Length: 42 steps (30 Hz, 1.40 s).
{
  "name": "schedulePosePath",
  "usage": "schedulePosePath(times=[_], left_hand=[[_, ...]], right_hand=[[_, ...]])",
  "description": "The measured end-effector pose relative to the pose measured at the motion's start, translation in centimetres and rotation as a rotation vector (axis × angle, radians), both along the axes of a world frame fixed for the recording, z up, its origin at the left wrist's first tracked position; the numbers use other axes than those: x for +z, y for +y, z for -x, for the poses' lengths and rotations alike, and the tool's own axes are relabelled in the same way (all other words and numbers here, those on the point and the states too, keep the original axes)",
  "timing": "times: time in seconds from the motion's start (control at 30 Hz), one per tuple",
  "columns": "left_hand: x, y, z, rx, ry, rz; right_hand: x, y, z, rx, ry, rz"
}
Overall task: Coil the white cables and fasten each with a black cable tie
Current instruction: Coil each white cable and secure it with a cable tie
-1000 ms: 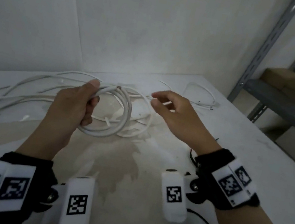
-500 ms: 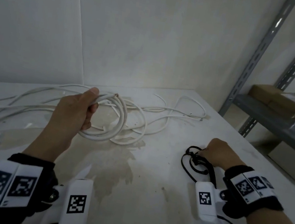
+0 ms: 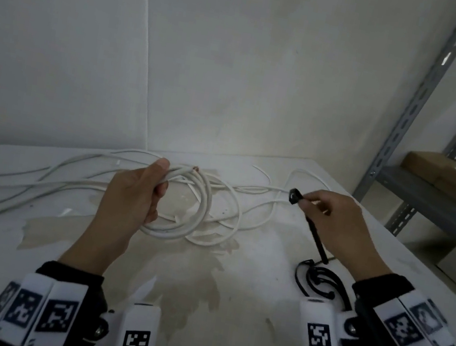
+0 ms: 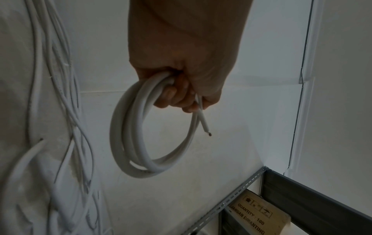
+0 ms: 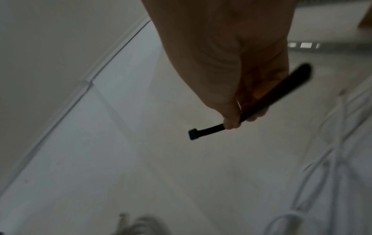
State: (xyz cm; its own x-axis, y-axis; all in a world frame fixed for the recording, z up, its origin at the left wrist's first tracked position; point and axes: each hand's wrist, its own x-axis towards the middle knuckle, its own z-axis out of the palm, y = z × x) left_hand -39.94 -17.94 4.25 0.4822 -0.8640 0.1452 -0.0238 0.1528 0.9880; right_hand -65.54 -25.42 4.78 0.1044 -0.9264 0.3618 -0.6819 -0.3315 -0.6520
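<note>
White tabletop [image 3: 236, 342], stained at its centre, carrying loose white cables [image 3: 6, 179] that spread from the left edge toward the far right corner. Coiled white cable [image 3: 198, 213], several loops thick, held clear of the tabletop in front of the person, left of centre; the left hand [image 3: 131, 195] forms the grip on it, with fingers curled through the loops and the thumb pressed over their top. In the left wrist view the coil [image 4: 141, 143] hangs below the clenched fingers [image 4: 173, 93], and its cut end [image 4: 207, 128] juts out past them. Right hand [image 3: 342, 223] raised just right of the coil and apart from it, its grip pinching a black cable tie [image 3: 313, 236] near the head [image 3: 294, 196], which points toward the coil; the strap trails down beneath the palm. Spare black cable ties [image 3: 320, 280] lie in a small heap on the tabletop below the right hand.
</note>
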Motion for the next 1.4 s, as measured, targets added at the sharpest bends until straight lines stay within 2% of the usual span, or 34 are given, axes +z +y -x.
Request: schedulePosePath(times=[0.13, 0.23, 0.4, 0.6, 0.77, 1.03, 1.2, 1.3, 1.4], left_hand=[[-0.1, 0.0, -0.5, 0.067, -0.004, 0.013], [0.0, 0.1, -1.0, 0.115, -0.019, 0.043], [0.0, 0.2, -1.4, 0.152, -0.077, 0.078], [-0.7, 0.1, -1.8, 0.146, -0.136, 0.092], [-1.2, -0.3, -1.7, 0.135, -0.145, 0.057], [-1.1, -0.2, -2.6, 0.053, -0.127, 0.109], [-1.1, -0.2, -2.9, 0.029, -0.008, 0.113], [-1.1, -0.2, -3.3, 0.025, 0.044, 0.113], [-1.1, -0.3, -3.4, 0.023, 0.061, 0.109]], right_hand=[[2.0, 2.8, -6.1, 0.294, -0.226, -0.016], [1.8, 3.9, -10.2, 0.416, -0.318, -0.096], [-0.1, 3.5, -14.6, 0.370, -0.347, -0.175], [-0.9, 2.8, -16.2, 0.281, -0.511, -0.096], [-0.6, 3.1, -16.7, 0.410, -0.589, -0.064], [-0.4, 2.3, -16.3, 0.573, -0.796, -0.373], [-0.1, 2.0, -15.7, 0.827, -0.734, -0.402], [-0.1, 2.0, -15.4, 0.962, -0.531, -0.278], [-0.4, 2.1, -15.4, 0.982, -0.496, -0.189]])
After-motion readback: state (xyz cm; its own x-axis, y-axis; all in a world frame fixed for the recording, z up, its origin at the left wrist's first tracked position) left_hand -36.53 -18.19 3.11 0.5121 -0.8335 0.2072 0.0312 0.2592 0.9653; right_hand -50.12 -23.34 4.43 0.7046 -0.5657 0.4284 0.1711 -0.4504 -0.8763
